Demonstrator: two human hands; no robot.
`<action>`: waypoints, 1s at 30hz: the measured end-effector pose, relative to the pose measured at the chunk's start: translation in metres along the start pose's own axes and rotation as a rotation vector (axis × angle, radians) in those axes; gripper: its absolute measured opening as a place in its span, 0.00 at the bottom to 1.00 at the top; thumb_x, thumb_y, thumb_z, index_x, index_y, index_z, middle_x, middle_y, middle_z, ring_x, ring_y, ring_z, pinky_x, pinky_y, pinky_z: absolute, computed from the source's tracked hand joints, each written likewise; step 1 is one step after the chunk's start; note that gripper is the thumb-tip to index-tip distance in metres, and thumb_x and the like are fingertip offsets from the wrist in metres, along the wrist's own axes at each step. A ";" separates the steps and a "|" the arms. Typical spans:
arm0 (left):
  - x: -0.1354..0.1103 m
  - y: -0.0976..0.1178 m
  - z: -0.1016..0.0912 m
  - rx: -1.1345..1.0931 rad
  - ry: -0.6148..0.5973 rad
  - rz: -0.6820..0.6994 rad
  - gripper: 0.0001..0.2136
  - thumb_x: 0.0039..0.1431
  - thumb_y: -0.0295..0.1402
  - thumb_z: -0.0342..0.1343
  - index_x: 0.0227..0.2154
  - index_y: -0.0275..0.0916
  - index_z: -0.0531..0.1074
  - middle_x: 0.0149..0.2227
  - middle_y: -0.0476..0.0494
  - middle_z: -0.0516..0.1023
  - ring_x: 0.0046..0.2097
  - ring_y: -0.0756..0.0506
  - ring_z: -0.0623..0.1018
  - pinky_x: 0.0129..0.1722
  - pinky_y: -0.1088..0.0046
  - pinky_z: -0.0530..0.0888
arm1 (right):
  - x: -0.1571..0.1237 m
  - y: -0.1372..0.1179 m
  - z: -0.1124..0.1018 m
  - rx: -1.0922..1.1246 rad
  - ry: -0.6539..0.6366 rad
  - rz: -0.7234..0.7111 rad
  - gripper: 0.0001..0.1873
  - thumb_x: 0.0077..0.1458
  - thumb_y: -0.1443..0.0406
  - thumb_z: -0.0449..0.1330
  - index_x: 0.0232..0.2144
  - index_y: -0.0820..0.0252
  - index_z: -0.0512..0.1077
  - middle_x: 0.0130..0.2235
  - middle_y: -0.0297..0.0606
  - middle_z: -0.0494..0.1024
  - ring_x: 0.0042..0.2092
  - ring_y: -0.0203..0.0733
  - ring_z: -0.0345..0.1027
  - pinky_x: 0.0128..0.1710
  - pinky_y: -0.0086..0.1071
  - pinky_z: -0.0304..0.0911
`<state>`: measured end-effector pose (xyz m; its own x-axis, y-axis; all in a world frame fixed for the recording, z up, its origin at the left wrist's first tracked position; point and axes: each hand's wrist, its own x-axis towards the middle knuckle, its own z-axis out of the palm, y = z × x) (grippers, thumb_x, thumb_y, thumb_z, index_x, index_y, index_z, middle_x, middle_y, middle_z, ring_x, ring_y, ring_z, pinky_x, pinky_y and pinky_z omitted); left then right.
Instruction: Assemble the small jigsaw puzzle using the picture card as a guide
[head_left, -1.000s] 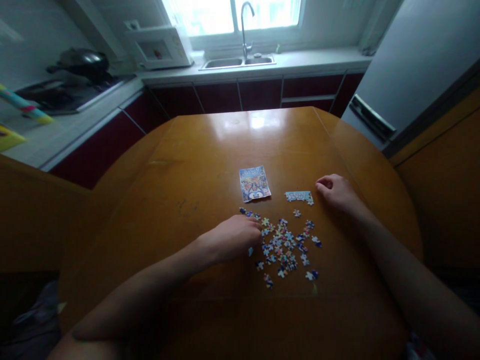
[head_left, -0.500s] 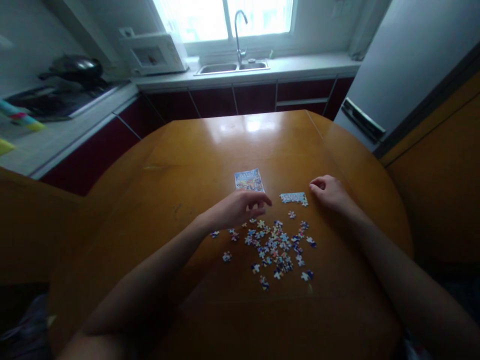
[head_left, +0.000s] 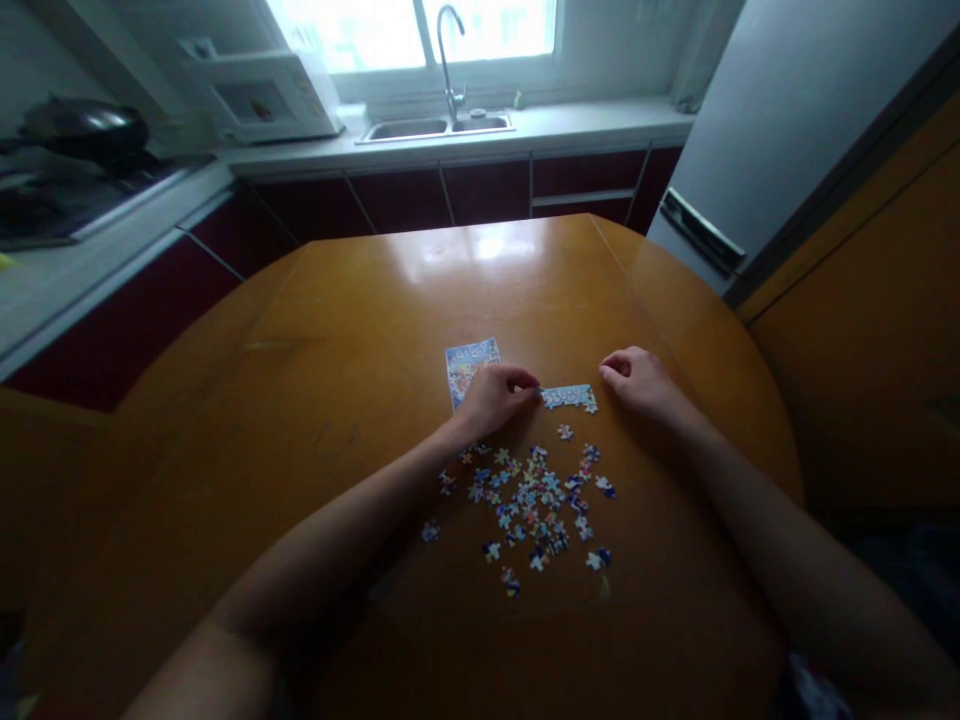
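Observation:
My left hand has thumb and forefinger pinched at the left end of a joined strip of jigsaw pieces. Its wrist partly covers the puzzle picture card. To the right of the strip, a small gap away, my right hand rests on the table with curled fingers, and nothing shows in them. A single jigsaw piece lies just below the strip. Nearer to me spreads a loose pile of jigsaw pieces, with several pieces scattered around its edges.
Everything lies on a wooden table with rounded ends. Beyond it runs a counter with a double sink, a faucet and a white microwave. A wok sits on the stove at left; a fridge stands at right.
My left hand has moved from above the pile to the strip's left end, its fingers closing to a pinch. My right hand stays beside the strip. The view has turned slightly right.

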<state>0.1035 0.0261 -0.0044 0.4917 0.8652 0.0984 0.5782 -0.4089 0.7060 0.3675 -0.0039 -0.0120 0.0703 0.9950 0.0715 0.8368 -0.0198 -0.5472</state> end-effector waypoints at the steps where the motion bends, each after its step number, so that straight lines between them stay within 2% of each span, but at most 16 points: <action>1: -0.001 -0.001 0.001 0.016 -0.001 0.009 0.07 0.58 0.30 0.59 0.36 0.38 0.82 0.31 0.45 0.84 0.31 0.49 0.77 0.35 0.72 0.73 | 0.000 0.000 0.000 -0.002 -0.002 -0.002 0.10 0.58 0.63 0.59 0.34 0.61 0.80 0.38 0.45 0.81 0.38 0.45 0.74 0.37 0.33 0.65; 6: -0.003 -0.005 0.001 0.085 0.032 0.108 0.05 0.59 0.34 0.61 0.33 0.41 0.82 0.30 0.47 0.83 0.30 0.49 0.76 0.38 0.69 0.73 | 0.001 0.000 0.000 -0.013 0.006 -0.006 0.09 0.57 0.63 0.60 0.33 0.60 0.80 0.37 0.45 0.81 0.37 0.45 0.73 0.36 0.34 0.65; 13: -0.004 -0.005 0.000 0.208 -0.025 0.176 0.07 0.62 0.34 0.60 0.33 0.39 0.82 0.33 0.43 0.80 0.33 0.48 0.74 0.38 0.69 0.71 | 0.001 0.001 0.000 -0.011 -0.001 -0.001 0.10 0.58 0.62 0.59 0.34 0.61 0.80 0.37 0.45 0.80 0.37 0.44 0.73 0.36 0.34 0.65; 18: -0.006 -0.009 -0.001 0.233 0.033 0.286 0.09 0.65 0.34 0.56 0.37 0.40 0.82 0.38 0.42 0.81 0.39 0.46 0.74 0.43 0.67 0.72 | 0.000 0.000 0.000 -0.005 0.003 0.005 0.10 0.58 0.63 0.59 0.34 0.61 0.80 0.38 0.44 0.80 0.37 0.44 0.73 0.36 0.33 0.65; 23: -0.009 -0.006 -0.005 0.344 -0.104 0.451 0.12 0.69 0.34 0.51 0.40 0.46 0.81 0.44 0.47 0.81 0.44 0.44 0.71 0.47 0.65 0.71 | 0.000 0.000 0.000 -0.002 0.002 0.009 0.09 0.58 0.62 0.60 0.33 0.60 0.80 0.38 0.44 0.80 0.38 0.43 0.73 0.37 0.32 0.66; 30: -0.011 -0.001 -0.007 0.488 -0.156 0.500 0.12 0.69 0.31 0.50 0.43 0.45 0.79 0.45 0.47 0.81 0.45 0.43 0.70 0.48 0.64 0.69 | 0.000 0.002 0.002 -0.016 0.001 -0.006 0.09 0.58 0.62 0.60 0.33 0.59 0.79 0.38 0.44 0.79 0.38 0.44 0.73 0.37 0.34 0.65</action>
<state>0.0929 0.0189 -0.0012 0.8402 0.5036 0.2009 0.4666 -0.8603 0.2051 0.3683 -0.0041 -0.0145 0.0656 0.9950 0.0756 0.8456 -0.0153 -0.5335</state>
